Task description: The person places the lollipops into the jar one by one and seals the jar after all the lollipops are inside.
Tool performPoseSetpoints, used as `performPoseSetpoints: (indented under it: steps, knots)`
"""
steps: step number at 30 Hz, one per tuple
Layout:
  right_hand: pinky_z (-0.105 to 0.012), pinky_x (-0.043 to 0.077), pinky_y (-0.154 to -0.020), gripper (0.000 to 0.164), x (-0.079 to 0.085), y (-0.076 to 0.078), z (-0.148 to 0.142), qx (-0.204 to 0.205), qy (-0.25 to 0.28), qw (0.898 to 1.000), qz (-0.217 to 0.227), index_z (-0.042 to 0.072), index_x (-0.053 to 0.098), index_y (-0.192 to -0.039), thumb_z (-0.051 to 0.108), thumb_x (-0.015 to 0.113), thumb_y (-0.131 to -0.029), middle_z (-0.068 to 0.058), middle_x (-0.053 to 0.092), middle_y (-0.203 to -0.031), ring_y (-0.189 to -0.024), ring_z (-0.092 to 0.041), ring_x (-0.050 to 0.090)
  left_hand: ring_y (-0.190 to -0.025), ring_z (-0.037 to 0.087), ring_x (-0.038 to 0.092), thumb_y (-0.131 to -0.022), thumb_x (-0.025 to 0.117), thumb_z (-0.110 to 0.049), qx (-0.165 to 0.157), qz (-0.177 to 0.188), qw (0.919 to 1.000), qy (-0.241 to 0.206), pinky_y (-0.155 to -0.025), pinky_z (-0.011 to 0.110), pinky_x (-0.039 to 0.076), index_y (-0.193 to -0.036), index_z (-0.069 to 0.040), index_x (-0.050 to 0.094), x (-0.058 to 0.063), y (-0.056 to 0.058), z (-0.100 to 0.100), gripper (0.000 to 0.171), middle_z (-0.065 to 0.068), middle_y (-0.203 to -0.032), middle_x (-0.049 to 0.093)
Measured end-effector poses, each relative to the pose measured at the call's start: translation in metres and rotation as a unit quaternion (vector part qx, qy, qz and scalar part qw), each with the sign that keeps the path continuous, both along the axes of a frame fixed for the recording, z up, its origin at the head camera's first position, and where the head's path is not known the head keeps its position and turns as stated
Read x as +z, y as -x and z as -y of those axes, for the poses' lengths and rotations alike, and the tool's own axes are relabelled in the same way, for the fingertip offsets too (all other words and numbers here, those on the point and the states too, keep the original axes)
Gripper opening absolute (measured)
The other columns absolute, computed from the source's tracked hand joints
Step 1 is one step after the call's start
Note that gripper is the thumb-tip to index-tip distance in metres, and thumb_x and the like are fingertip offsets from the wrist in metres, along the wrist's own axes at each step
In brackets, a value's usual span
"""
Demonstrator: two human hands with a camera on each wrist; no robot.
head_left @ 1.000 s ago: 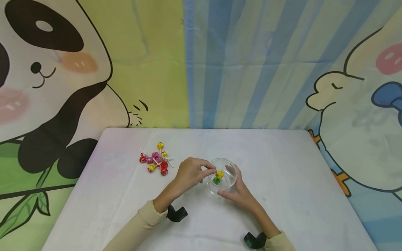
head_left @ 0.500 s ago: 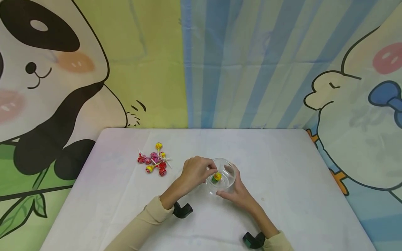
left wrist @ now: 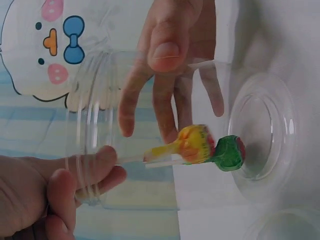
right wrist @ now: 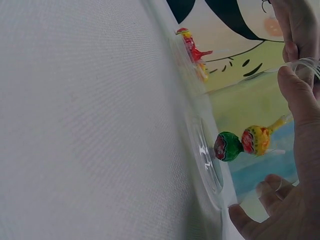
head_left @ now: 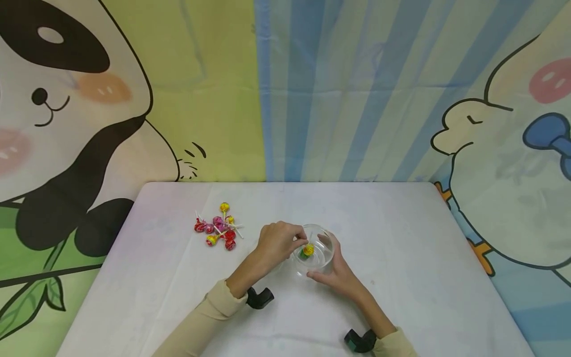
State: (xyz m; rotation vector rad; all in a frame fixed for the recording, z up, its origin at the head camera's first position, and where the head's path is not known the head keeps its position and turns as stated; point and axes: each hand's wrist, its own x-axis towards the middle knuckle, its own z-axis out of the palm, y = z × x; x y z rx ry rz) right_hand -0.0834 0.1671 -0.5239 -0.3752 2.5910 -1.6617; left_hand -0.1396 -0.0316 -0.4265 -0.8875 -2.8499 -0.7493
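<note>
A clear jar (head_left: 320, 265) stands on the white table, its mouth up. My right hand (head_left: 342, 272) grips it from the right, thumb at the front and fingers behind. My left hand (head_left: 278, 244) pinches the stick of a yellow lollipop (left wrist: 192, 144) at the jar's mouth, and the candy hangs down inside. Below it, a green lollipop (left wrist: 230, 153) sits near the jar's bottom, its stick pointing up. In the right wrist view the yellow candy (right wrist: 256, 141) is right against the green one (right wrist: 227, 146).
Several red, pink and yellow lollipops (head_left: 217, 229) lie in a loose pile on the table (head_left: 383, 218), left of the jar. A clear round piece (left wrist: 285, 226) shows partly near the jar in the left wrist view. A printed cloth (head_left: 303, 99) hangs behind the table.
My left hand has lowered the yellow lollipop further into the jar, so it now overlaps the green one. My right hand keeps its grip. The head view has shifted slightly.
</note>
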Motion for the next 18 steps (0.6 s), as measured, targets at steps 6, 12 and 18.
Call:
performPoseSetpoints:
  steps: [6,12,18]
  knots:
    - [-0.066,0.031,-0.107,0.107,0.001,-0.001,0.001,0.001,0.003,1.0,0.003,0.021,0.006,-0.153,0.023,0.082,-0.076,-0.017,0.032,-0.154,-0.138,-0.043,0.037,-0.063,0.007,0.061,-0.08,0.078,-0.026,-0.026,-0.013,0.9985,0.047,-0.049,0.019,0.036,-0.078,-0.022,0.076,0.003,-0.001,-0.005,0.005,-0.011,-0.075,0.073]
    - [-0.063,0.031,-0.108,0.107,0.0,-0.002,0.002,-0.001,0.004,1.0,0.009,0.023,0.007,-0.153,0.024,0.082,-0.076,-0.015,0.032,-0.154,-0.14,-0.041,0.035,-0.061,0.005,0.059,-0.079,0.078,-0.029,-0.032,0.006,0.9978,0.058,-0.048,0.019,0.036,-0.077,-0.023,0.077,0.003,0.002,-0.007,0.006,-0.011,-0.074,0.073]
    - [-0.063,0.031,-0.108,0.108,0.002,-0.001,0.0,-0.002,-0.007,1.0,0.006,0.025,0.006,-0.153,0.026,0.082,-0.077,-0.014,0.031,-0.155,-0.14,-0.04,0.034,-0.057,0.004,0.053,-0.078,0.079,-0.033,-0.016,0.027,0.9978,0.058,-0.048,0.019,0.034,-0.076,-0.025,0.077,0.001,0.008,-0.014,0.009,-0.012,-0.07,0.07]
